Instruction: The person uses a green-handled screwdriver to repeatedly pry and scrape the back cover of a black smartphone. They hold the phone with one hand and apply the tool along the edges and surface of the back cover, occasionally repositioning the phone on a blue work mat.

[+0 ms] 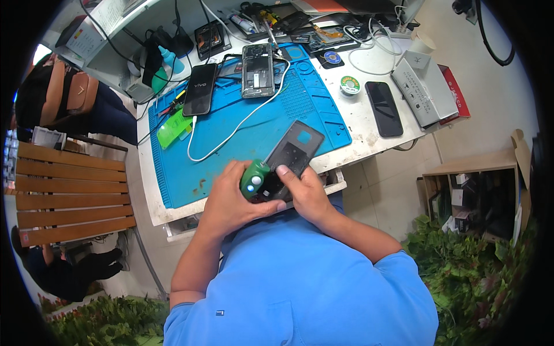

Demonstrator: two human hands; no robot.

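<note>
My left hand grips a small green device with a lit white button, pressed against the lower end of a dark phone back panel. My right hand holds that panel from the right, with the index finger lying on its surface. The panel tilts up over the front edge of a blue work mat. Both forearms come up from the lower edge, over my blue shirt.
On the mat lie a black phone with a white cable, an opened phone and a green tool. To the right: another black phone, a solder-wick spool, a grey box. A wooden bench stands at left.
</note>
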